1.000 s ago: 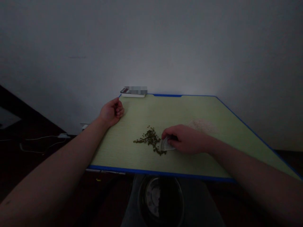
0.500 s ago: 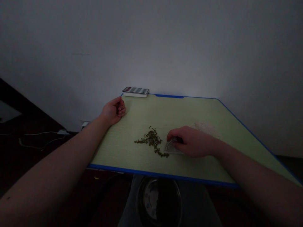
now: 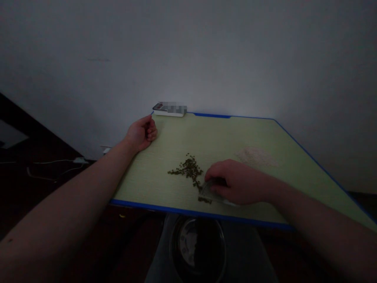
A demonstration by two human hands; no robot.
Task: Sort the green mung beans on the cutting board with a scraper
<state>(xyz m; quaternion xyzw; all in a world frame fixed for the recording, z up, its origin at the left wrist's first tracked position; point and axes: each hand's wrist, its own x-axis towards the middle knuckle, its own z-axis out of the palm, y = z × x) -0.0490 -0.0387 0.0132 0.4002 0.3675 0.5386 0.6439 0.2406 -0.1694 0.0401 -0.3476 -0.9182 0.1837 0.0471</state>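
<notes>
My right hand (image 3: 238,181) grips a clear curved plastic scraper (image 3: 209,192) by its upper side and presses its edge to the board. The scraper stands at the lower end of a scattered trail of small green beans (image 3: 188,169), and a few beans (image 3: 204,200) lie by its front edge. My left hand (image 3: 141,133) rests curled on its side at the far left edge of the pale green board (image 3: 235,133), holding nothing. A patch of pale grains (image 3: 256,156) lies beyond my right hand.
A phone (image 3: 169,109) on a white box (image 3: 169,113) stands at the board's far edge. Blue trim runs along the board's edges. A dark round bowl (image 3: 197,247) sits below the front edge, over my lap. Pale cables (image 3: 55,165) lie on the dark floor at left.
My right hand and the scraper have moved toward the board's front edge, drawing some beans with them. My left hand stays in place.
</notes>
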